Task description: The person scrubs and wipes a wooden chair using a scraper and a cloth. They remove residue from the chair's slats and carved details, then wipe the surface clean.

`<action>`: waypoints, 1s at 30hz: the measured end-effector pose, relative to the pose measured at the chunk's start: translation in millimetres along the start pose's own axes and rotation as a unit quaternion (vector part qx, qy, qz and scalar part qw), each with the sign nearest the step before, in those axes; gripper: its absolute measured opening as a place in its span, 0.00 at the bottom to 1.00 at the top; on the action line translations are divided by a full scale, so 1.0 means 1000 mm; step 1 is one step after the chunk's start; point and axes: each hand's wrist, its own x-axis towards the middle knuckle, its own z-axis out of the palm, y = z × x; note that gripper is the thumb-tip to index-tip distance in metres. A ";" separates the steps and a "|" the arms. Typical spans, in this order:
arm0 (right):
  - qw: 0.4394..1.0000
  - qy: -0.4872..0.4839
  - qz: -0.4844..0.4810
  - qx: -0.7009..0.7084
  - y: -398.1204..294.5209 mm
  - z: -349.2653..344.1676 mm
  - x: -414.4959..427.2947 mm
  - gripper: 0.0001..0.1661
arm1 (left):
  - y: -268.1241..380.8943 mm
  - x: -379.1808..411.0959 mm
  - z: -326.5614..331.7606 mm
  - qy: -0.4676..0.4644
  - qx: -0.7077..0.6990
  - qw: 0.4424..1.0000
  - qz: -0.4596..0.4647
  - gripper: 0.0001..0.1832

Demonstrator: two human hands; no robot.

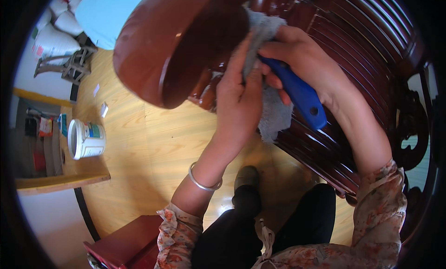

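Note:
A grey cloth (276,112) is bunched between my two hands, its lower end hanging loose. My right hand (296,47) grips a tool by its blue plastic handle (299,91), which has a hanging hole in its end. The tool's head is hidden by the cloth and fingers, so its kind cannot be told. My left hand (240,94) pinches the cloth against the tool's hidden end. Just beyond both hands rises a rounded, glossy red-brown wooden furniture part (146,53). Slatted dark-red wooden furniture (352,56), probably a bench, lies under and beside my right forearm.
A white plastic bucket (91,140) lies tipped on the wood-patterned floor (150,157). At the back left are a small wooden stool (75,65), stuffed white sacks (55,40) and a light-blue covered surface (104,18). A dark-red box-like piece (132,241) stands near my left elbow.

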 end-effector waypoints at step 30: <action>0.997 -0.070 -0.008 -0.016 0.013 -0.044 0.013 0.18 | 0.004 -0.027 0.011 -0.045 0.072 0.996 0.029 0.37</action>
